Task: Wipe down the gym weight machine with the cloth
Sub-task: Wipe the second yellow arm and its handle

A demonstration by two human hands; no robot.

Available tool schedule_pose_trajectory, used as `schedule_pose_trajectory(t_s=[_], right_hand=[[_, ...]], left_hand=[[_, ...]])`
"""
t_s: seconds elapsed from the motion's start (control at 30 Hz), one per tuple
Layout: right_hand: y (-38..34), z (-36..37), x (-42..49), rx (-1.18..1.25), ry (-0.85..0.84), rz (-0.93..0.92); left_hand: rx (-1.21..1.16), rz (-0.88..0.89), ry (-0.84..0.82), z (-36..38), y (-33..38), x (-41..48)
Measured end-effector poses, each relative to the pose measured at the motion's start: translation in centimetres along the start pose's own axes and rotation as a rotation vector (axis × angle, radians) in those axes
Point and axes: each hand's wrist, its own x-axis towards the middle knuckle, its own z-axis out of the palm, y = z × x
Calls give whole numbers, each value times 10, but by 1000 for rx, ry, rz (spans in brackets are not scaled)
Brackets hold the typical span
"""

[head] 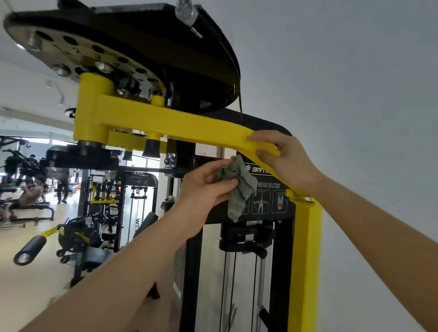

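Gym wall | left hand pinches cloth | right hand grips yellow arm above

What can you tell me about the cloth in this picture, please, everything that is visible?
The cloth is a small grey-green rag of soft, thin fabric, crumpled and bunched. The left hand pinches its upper part between thumb and fingers, and its loose end hangs down in front of the black label panel. It sits just under the yellow arm that the right hand holds.
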Motion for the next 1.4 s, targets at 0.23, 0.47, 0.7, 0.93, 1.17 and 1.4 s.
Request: schedule_pose_trajectory(t_s=[0.23, 0.47, 0.7, 0.93, 1.17, 1.4], right_hand=[[19, 46, -115, 420, -61, 132], [70, 19, -156, 235, 84, 244], [133, -26, -174, 105, 199, 345], [181, -53, -162, 180, 238, 511], [210, -72, -159, 536, 179, 740], [230, -62, -156, 128, 331, 527]], left_hand=[[406, 69, -23, 11, -36, -24], [510, -20, -94, 27, -83, -32], [714, -61, -205, 53, -126, -5], [455, -193, 73, 111, -161, 34], [195, -255, 208, 122, -178, 53], [451, -28, 323, 125, -195, 68]])
